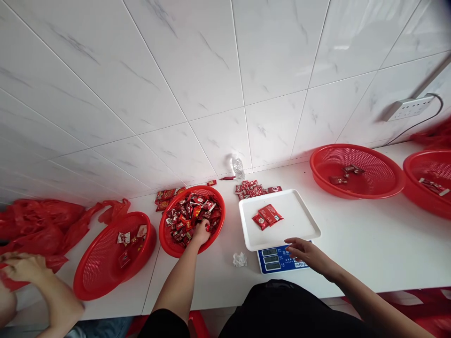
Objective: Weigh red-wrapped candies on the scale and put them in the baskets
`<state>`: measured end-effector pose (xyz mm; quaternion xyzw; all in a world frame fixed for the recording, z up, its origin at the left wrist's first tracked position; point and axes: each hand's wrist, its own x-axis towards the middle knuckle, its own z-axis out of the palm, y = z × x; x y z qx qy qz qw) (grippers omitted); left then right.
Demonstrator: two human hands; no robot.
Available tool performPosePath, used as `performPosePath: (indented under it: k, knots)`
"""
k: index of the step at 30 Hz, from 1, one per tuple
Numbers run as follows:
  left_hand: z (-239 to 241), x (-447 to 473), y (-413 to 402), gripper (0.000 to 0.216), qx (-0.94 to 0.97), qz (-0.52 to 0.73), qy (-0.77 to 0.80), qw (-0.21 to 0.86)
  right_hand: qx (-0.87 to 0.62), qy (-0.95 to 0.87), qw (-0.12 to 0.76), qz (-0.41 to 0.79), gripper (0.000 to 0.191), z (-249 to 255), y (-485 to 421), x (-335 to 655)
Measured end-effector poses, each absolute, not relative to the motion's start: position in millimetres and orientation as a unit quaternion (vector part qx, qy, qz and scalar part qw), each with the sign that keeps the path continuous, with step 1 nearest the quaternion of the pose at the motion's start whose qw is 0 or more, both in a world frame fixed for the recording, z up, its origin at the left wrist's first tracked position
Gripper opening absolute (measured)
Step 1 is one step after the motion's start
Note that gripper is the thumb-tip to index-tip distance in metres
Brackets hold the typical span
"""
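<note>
My left hand (202, 232) reaches into a red plastic basket (163, 237) full of small red wrapped packets (183, 220). Its fingers are curled down among them, and a bit of red wrapper shows at the fingertips. Over the front of a digital scale (282, 259) hovers my right hand (306, 253), fingers apart and holding nothing. On the scale's white tray (299, 211) lie a larger red packet (270, 214) and a smaller red packet (260, 221), partly overlapping.
Red packets lie behind the tray (250, 188) and behind the basket (164, 199). Other red baskets stand left (88, 277) and right (355, 188). A clear bottle (237, 167) stands by the wall; crumpled tissue (240, 259) lies near the scale. A co-worker's hands (24, 267) are beside red bags (42, 218).
</note>
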<state>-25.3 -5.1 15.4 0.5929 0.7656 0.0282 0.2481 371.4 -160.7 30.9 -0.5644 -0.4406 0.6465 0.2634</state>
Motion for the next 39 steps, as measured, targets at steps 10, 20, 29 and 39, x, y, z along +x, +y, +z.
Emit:
performPosePath:
  k: [10, 20, 29, 39]
  knots:
    - [54.7, -28.5, 9.6, 0.032, 0.557, 0.181, 0.794, 0.164, -0.549, -0.454, 0.262, 0.651, 0.051, 34.6, -155.3, 371.5]
    - [42.2, 104.5, -32.0, 0.032, 0.629, 0.250, 0.602, 0.422, -0.561, -0.451, 0.274, 0.638, 0.049, 31.8, -158.2, 384.8]
    - [23.7, 172.4, -63.6, 0.048, 0.778, 0.208, 0.474, 0.357, -0.595, -0.478, 0.283, 0.581, 0.040, 21.8, -157.5, 386.3]
    - [11.0, 145.7, -69.8, 0.051, 0.789, 0.141, 0.552, 0.229, -0.567, -0.771, 0.140, 0.255, 0.039, 18.5, -135.8, 348.7]
